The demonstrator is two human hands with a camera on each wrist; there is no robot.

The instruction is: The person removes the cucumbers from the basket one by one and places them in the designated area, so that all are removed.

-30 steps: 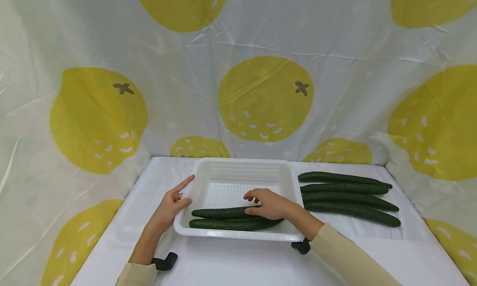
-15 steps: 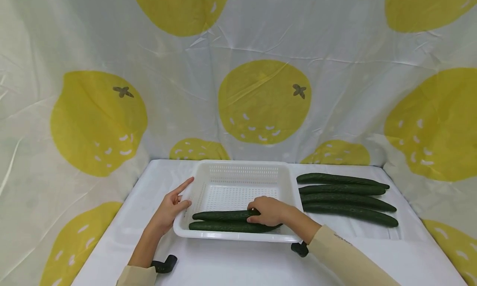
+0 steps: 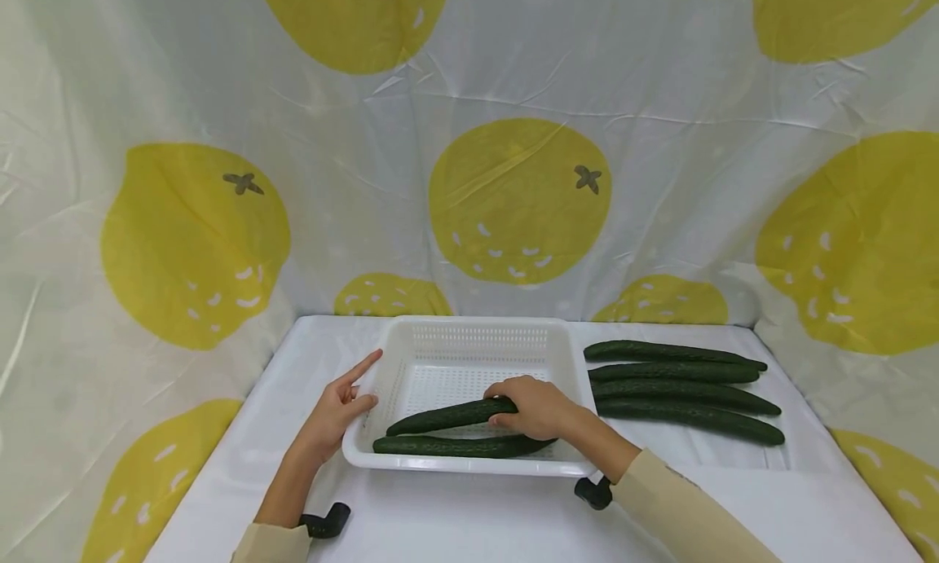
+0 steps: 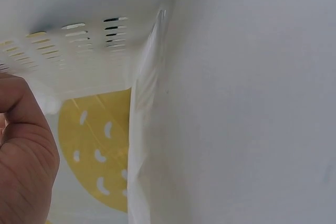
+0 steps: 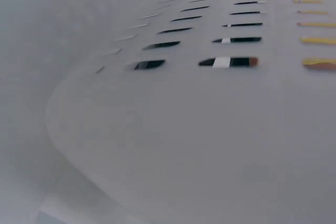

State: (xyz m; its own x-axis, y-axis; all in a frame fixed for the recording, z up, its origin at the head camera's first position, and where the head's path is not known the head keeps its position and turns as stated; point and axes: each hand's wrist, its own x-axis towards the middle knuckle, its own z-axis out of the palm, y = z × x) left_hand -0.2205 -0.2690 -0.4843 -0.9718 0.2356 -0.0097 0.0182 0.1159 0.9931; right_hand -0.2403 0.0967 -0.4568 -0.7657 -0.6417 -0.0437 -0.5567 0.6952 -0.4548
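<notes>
In the head view a white plastic basket [image 3: 477, 464] with slotted walls stands on the table. My right hand [image 3: 539, 406] grips a dark green cucumber [image 3: 443, 417] by its right part inside the basket. That cucumber slants, its right end raised and partly covered by the fingers. A second cucumber [image 3: 462, 446] lies along the basket's near wall. My left hand [image 3: 333, 408] touches the basket's left rim with a straight index finger and the thumb. In the left wrist view the left hand [image 4: 26, 156] shows beside the slotted wall; the right wrist view holds only basket wall.
Several more cucumbers [image 3: 685, 390] lie side by side on the white-covered table [image 3: 469, 514], just right of the basket. A curtain [image 3: 352, 188] printed with large yellow fruit hangs behind the table and along both sides.
The right hand has closed round the rear cucumber and raised its right end, turning it aslant, away from the front one. My left hand stays at the rim.
</notes>
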